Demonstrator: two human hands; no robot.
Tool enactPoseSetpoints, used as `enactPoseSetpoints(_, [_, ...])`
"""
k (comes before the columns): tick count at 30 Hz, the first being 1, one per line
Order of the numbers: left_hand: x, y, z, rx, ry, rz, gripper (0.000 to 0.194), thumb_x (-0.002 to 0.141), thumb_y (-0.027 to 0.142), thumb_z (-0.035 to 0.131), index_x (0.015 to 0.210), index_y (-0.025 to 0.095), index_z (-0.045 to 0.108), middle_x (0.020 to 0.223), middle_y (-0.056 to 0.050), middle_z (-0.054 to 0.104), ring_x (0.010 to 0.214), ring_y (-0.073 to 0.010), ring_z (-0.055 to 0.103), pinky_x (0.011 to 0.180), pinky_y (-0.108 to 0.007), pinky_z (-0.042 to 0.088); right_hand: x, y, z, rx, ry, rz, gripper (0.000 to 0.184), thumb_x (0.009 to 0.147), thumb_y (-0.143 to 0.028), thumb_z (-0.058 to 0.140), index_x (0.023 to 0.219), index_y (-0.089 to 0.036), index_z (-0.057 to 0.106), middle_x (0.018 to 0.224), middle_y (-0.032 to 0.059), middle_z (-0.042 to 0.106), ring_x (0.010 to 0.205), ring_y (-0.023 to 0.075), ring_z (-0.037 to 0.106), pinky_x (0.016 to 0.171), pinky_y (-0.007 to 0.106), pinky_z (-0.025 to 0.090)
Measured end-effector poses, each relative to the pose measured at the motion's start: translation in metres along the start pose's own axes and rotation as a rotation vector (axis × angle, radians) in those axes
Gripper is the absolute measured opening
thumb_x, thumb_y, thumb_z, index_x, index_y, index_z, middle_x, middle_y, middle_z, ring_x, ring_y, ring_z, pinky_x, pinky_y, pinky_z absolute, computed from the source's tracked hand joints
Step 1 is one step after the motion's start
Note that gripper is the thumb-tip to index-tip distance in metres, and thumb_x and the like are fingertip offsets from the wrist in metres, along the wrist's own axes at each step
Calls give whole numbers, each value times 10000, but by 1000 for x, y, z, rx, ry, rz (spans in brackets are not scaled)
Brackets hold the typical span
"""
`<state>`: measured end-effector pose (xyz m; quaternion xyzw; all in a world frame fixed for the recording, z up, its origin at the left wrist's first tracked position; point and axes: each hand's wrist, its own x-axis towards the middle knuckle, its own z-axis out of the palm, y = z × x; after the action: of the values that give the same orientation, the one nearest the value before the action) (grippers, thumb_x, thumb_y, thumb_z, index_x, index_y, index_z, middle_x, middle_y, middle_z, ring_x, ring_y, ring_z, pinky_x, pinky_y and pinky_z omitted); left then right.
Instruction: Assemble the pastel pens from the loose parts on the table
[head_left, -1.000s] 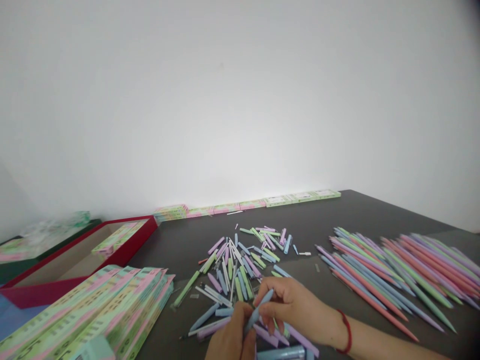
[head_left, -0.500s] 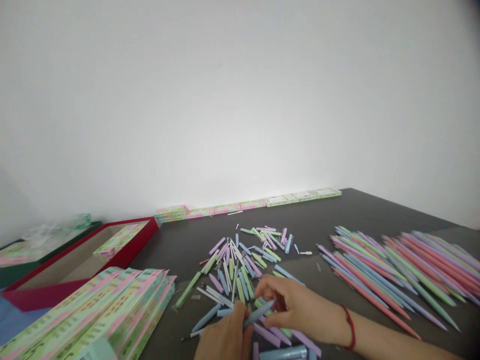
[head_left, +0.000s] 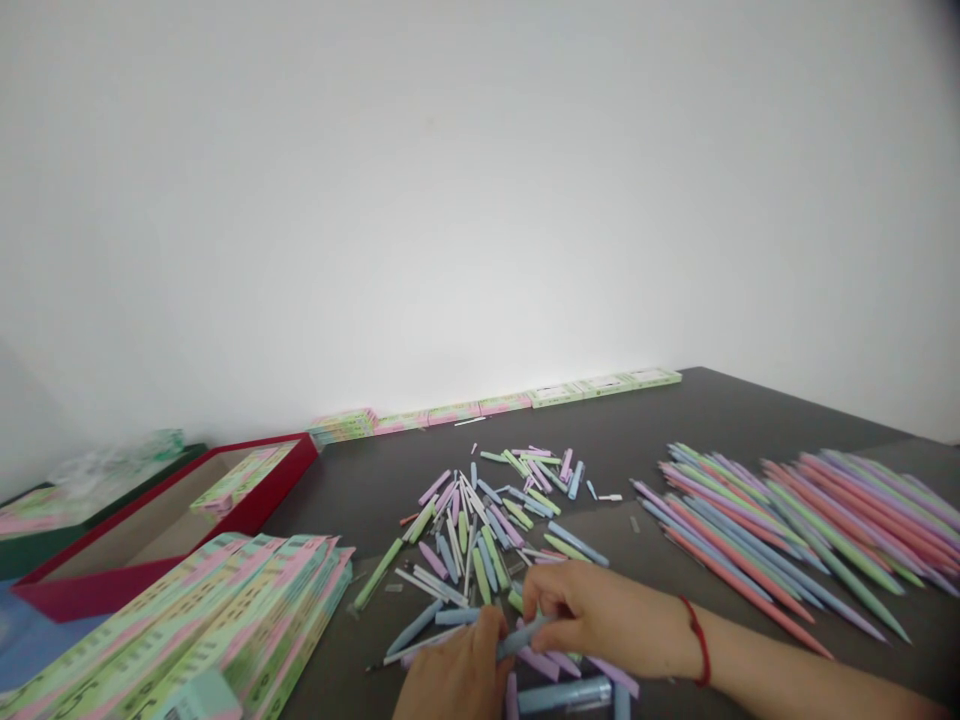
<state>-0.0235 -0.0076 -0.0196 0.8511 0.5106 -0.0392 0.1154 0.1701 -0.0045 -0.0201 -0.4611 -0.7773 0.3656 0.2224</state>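
Observation:
My left hand (head_left: 457,675) and my right hand (head_left: 592,615) meet low in the middle of the view, both closed on one blue pen part (head_left: 525,634). The left grips its near end and the right pinches its far end. They hover just above a loose pile of short pastel pen parts (head_left: 487,520) on the dark table (head_left: 675,420). A red cord circles my right wrist. More blue and purple pieces lie under my hands.
A row of long pastel pen barrels (head_left: 787,530) lies at the right. Stacked green and pink packaging cards (head_left: 217,620) sit at the lower left, beside a red open box (head_left: 172,510). Flat card packs (head_left: 525,400) line the wall.
Both hands have sunk lower toward the table. The blue part has tipped from steeply upright to nearly level, and the right hand now closes over its far end.

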Motion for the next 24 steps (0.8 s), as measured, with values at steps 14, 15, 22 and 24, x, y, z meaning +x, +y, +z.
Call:
enactPoseSetpoints(14, [0,5,-4,28,-49,0,156,874,158,463,956,186,593,887,-46,724,845,-233,678,723,-351,517,-2,-1,-1,107,-87,39,225,707,-277,681,879,-181,572,612,-70,540,509,66,474,444,140,315])
enactPoseSetpoints(15, [0,5,-5,18,-46,-3,155,876,161,463,959,187,592,889,-45,724,846,-230,677,726,-348,516,-2,-1,0,102,-86,42,161,733,-273,653,830,-174,571,597,-66,536,508,67,478,449,141,321])
enactPoseSetpoints(22, [-1,5,-6,32,-40,-6,131,883,200,474,952,200,585,879,-38,723,831,-212,675,717,-307,501,0,1,2,96,-126,90,226,847,-358,507,776,-155,576,530,-52,497,448,71,440,411,152,305])
enactPoseSetpoints(24, [-2,6,-7,30,-41,-9,133,884,199,469,958,204,579,878,-34,723,828,-197,674,710,-280,493,-1,-1,0,74,-91,43,169,780,-321,604,843,-167,579,571,-61,518,490,70,454,429,146,303])
